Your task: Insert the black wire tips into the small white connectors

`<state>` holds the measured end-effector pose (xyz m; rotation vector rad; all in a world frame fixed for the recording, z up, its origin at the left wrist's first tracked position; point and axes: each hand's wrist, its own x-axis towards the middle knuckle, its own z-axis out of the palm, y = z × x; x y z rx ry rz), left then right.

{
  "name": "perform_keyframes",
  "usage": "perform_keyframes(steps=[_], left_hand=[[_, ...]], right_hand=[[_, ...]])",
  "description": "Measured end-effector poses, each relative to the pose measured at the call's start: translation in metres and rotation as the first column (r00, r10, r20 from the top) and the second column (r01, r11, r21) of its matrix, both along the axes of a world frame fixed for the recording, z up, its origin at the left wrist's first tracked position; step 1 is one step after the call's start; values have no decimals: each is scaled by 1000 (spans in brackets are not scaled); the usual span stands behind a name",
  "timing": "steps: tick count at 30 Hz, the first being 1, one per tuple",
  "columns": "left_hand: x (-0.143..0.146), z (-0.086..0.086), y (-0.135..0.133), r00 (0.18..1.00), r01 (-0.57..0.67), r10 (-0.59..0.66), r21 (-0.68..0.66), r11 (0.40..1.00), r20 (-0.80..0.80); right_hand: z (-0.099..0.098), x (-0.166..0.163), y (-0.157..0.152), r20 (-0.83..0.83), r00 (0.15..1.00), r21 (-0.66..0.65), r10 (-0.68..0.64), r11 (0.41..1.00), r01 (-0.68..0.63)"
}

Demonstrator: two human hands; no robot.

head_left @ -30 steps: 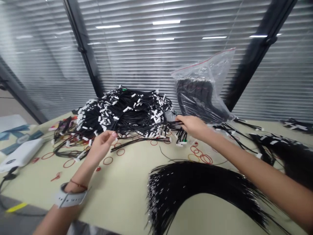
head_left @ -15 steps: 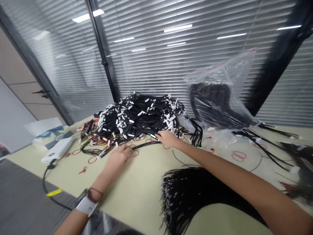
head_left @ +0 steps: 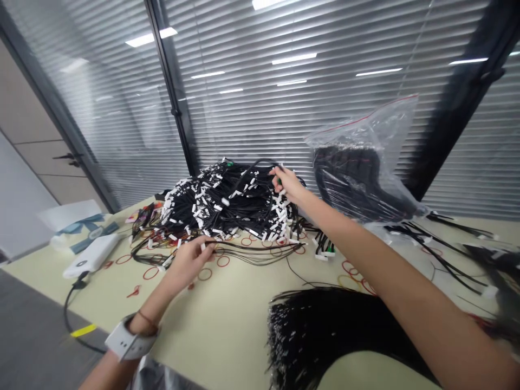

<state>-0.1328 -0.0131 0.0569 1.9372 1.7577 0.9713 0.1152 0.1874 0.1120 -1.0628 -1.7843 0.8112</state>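
A big heap of black cables with white connectors (head_left: 227, 203) lies on the pale yellow-green table (head_left: 211, 325). My right hand (head_left: 286, 184) reaches over the top right of the heap, its fingers pinched on a black cable that loops up. Near the heap's front edge, my left hand (head_left: 189, 262) is closed on the end of a thin bundle of black cables (head_left: 252, 250) that runs right along the table. A white watch sits on my left wrist.
A clear zip bag of black cables (head_left: 357, 168) leans at the back right. A curved sheaf of black wires (head_left: 325, 330) lies in front. Red rubber bands (head_left: 211, 268) are scattered about. A white device with a cord (head_left: 87, 257) sits at left. Window blinds stand behind.
My right hand has risen from the table edge of the heap to its top and pinched a cable. My left hand has closed on the thin bundle's end.
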Motion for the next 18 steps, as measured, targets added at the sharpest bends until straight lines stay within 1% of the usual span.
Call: perform_keyframes(steps=[1,3,5,7,9,11,14,16,17,18], left_hand=[[0,6,-3,988,8,2,-65,998,157],[-1,18,-8,911,-11,70,-146,989,406],[-1,28,-14,830,-64,152,-179,982,536],[1,33,-19,768,-89,194,-198,976,611],[6,36,-24,720,-64,189,-207,976,667],[13,38,-27,678,-41,164,-187,982,717],[24,46,-29,609,-48,117,-110,993,785],[32,54,-26,562,-40,64,-50,998,825],[37,59,-24,534,-29,28,-15,999,845],[42,64,-22,500,-10,-15,23,1000,866]], right_hand=[[6,0,9,-9,999,-10,-39,999,39],[12,3,23,19,995,-40,-94,995,95],[8,8,30,86,990,-65,-109,991,115],[-2,15,30,171,980,-71,-100,991,114],[-13,23,25,251,964,-40,-86,994,99],[-19,32,17,307,948,21,-89,996,87],[-15,42,-2,322,936,146,-141,984,98],[-9,45,-23,299,941,231,-156,969,87],[-7,45,-38,294,946,261,-135,964,56],[-6,44,-56,300,950,278,-83,961,-4]])
